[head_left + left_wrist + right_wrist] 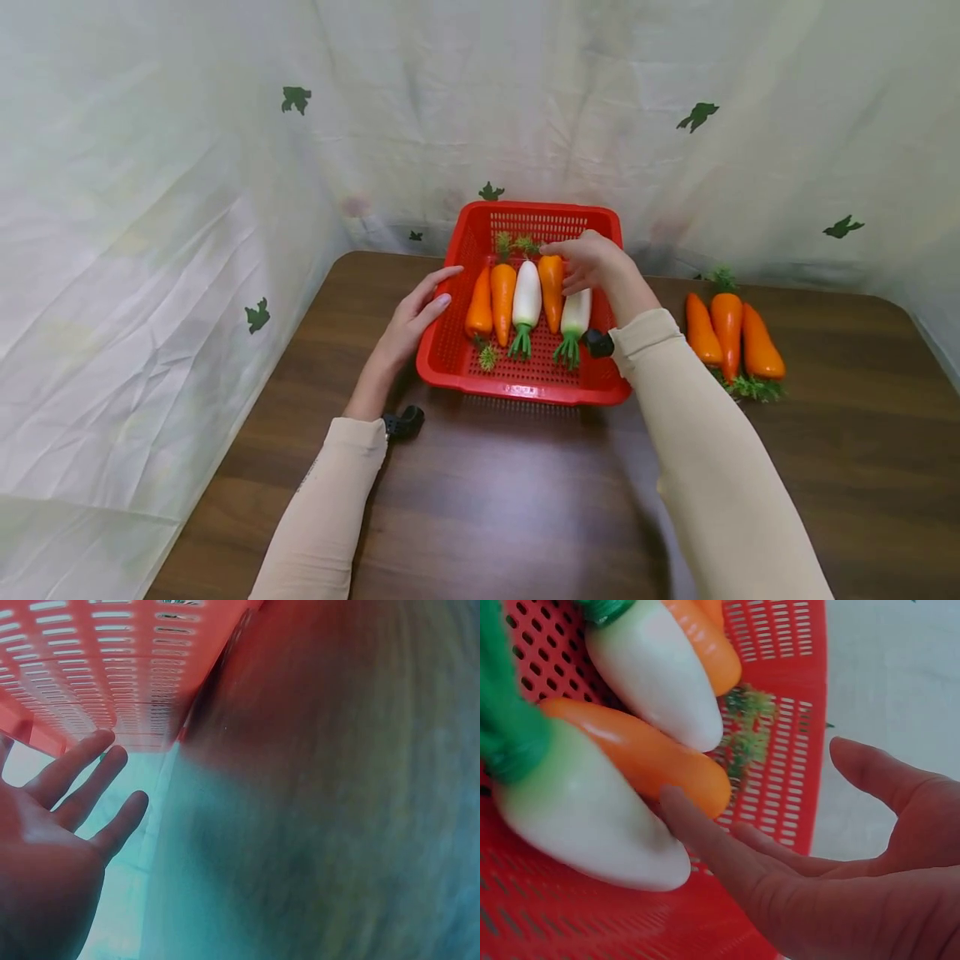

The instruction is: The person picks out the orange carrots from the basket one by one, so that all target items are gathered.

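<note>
A red plastic basket (pixel 525 392) holds three orange carrots (pixel 503 296) and two white radishes (pixel 527 292) laid side by side. My left hand (pixel 412 317) is at the basket's left rim, its thumb and forefinger by the edge. The left wrist view shows its other fingers extended beside the slotted outer wall. Over the basket's right part is my right hand (pixel 597 260), fingers spread and gripping nothing. In the right wrist view one fingertip reaches between a carrot (pixel 645 754) and the right-hand radish (pixel 592 817); whether it touches them I cannot tell.
Three more carrots (pixel 726 325) with green tops lie on the brown wooden table (pixel 487 508), right of the basket. A pale curtain (pixel 562 100) with green leaf shapes hangs behind the table and along its left side.
</note>
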`<state>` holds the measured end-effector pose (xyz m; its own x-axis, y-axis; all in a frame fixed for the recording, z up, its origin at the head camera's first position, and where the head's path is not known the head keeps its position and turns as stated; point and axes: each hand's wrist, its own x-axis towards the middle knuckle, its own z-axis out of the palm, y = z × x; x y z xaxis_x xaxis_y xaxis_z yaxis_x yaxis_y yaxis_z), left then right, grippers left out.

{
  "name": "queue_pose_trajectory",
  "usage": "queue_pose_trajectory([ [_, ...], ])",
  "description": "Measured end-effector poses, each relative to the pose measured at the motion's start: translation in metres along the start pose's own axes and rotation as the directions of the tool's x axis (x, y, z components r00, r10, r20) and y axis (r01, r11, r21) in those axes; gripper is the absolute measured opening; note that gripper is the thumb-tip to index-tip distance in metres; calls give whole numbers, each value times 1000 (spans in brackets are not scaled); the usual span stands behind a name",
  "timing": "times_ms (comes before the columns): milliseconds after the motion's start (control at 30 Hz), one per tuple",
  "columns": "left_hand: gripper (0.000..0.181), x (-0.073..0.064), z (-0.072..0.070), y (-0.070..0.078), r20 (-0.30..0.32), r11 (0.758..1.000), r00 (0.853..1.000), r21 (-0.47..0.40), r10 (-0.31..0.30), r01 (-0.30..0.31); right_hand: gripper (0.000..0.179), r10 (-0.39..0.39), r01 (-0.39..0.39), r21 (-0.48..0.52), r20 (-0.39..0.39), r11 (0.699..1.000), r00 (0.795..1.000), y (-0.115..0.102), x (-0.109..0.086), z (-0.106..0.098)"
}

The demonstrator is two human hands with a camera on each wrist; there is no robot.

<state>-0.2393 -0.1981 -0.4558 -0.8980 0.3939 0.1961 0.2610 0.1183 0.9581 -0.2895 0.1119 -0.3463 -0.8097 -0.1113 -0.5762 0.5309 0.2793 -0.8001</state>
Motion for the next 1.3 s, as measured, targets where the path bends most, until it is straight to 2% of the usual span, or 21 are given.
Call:
queue_pose_trajectory([
  [267, 47, -1, 0, -2, 0, 1000, 1000, -5, 1, -1, 85, 38, -39, -26, -21, 999, 999, 4, 13, 10],
  [400, 47, 0, 1, -1, 2, 1000, 1000, -9, 1, -1, 76, 56, -57, -26, -39, 998, 998, 4, 16, 13],
  [467, 47, 0, 1, 0, 2, 1000, 1000, -6, -4, 4, 69, 49, -51, -45, -48, 998, 998, 6, 17, 13],
  [633, 48, 1, 5, 2, 4, 1000, 1000, -7, -7, 7, 37, -12, 1, -170, -64, 985, 998, 12, 24, 15],
  [700, 49, 1, 7, 3, 6, 1000, 1000, -15, -3, 3, 32, -26, 13, -203, -61, 979, 998, 16, 27, 15],
  [900, 48, 4, 10, 0, 20, 1000, 1000, -12, 2, -1, 39, 8, -19, -156, -68, 988, 998, 25, 30, 16],
  [1033, 47, 4, 10, -1, 8, 1000, 1000, -1, 3, -3, 52, 7, -15, -134, -63, 991, 998, 25, 27, 13],
  [1167, 46, 4, 10, -1, 5, 1000, 1000, 1, -4, 4, 49, -13, 1, -190, -59, 982, 998, 20, 23, 9],
  [1300, 46, 3, 9, -2, 6, 1000, 1000, 9, -7, 7, 44, -37, 31, -177, -30, 984, 999, 17, 21, 7],
])
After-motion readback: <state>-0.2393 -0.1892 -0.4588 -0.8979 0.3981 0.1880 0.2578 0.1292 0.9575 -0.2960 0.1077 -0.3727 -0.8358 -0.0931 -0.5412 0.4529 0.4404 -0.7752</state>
